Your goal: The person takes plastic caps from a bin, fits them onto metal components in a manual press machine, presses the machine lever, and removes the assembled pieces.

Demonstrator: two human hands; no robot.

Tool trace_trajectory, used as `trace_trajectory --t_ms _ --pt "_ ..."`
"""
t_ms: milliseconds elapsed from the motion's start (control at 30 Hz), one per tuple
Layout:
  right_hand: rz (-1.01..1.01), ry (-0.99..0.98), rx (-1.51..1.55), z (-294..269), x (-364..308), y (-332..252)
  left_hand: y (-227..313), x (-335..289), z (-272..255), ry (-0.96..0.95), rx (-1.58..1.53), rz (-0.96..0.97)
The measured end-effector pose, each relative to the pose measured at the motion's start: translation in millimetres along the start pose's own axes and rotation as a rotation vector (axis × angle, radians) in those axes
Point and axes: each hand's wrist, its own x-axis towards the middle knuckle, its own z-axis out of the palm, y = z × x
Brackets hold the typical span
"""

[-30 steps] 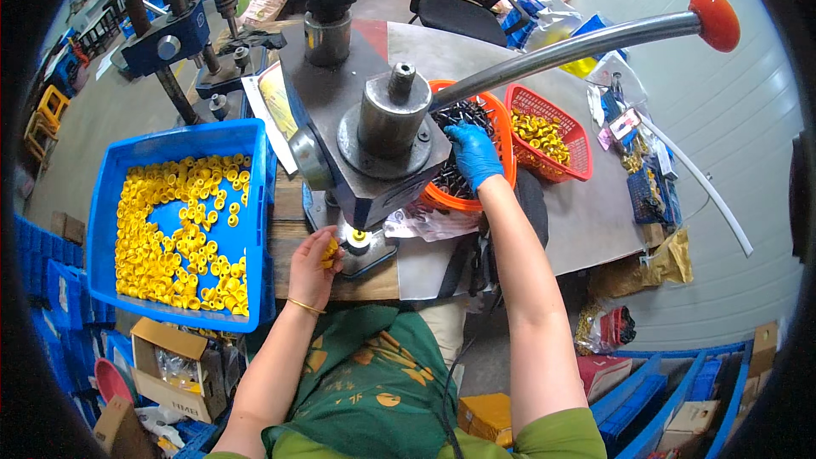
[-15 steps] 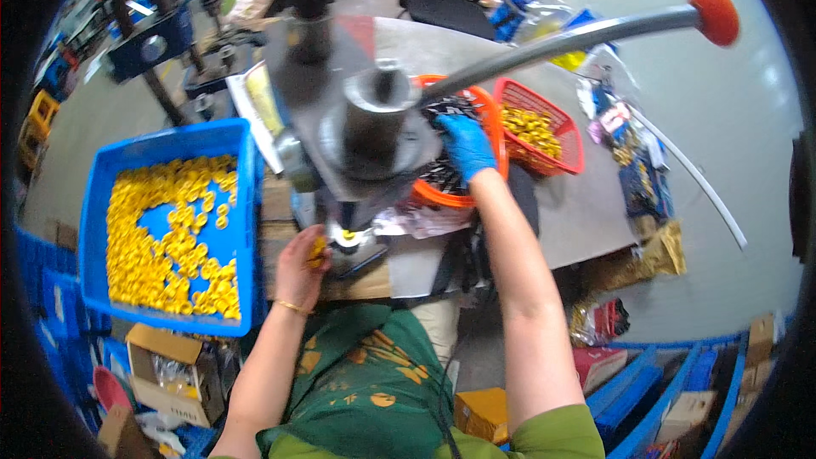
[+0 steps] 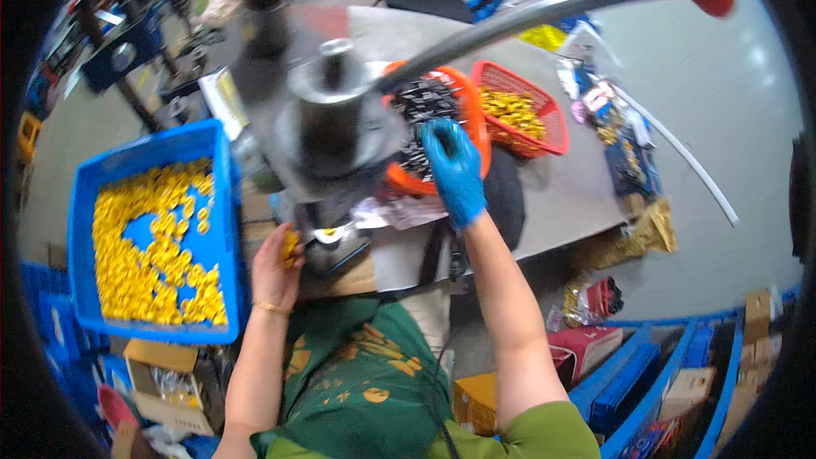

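Observation:
My bare left hand (image 3: 274, 270) is closed around small yellow ring-like parts (image 3: 291, 246), just left of the press base. My right hand (image 3: 455, 172), in a blue glove, hangs at the near side of an orange basket (image 3: 483, 132) full of thin black pieces (image 3: 425, 102). Its fingers are curled together; whatever they hold is hidden. Between my hands stands a metal hand press (image 3: 331, 110), its long lever (image 3: 544, 17) reaching right to a red knob. A yellow part (image 3: 330, 232) sits on a pale round spot beneath the press.
At the left is a blue tray (image 3: 231, 238) of many yellow rings. A red basket (image 3: 554, 132) with yellow parts stands right of the orange one. A dark rod-like tool (image 3: 350, 257) lies by the press base. Cartons (image 3: 174, 382) stand below the tray.
My right hand has drawn back toward me from deeper among the black pieces, fingers now curled. My left hand still holds yellow parts by the press. The whole view has shifted slightly.

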Motion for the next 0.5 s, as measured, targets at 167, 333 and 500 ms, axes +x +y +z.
trace_trajectory --t_ms 167,333,500 --pt "0.2 -0.393 0.052 34.3 -87.4 -22.8 -9.2 5.8 7.7 -0.084 -0.061 -0.023" --pt "0.11 -0.331 0.013 65.9 -101.5 2.9 -3.5 1.5 -10.5 -0.101 -0.07 0.004" --pt "-0.215 -0.433 -0.204 73.4 -95.2 -4.5 -6.0 -1.4 -16.5 -0.094 -0.069 0.008"
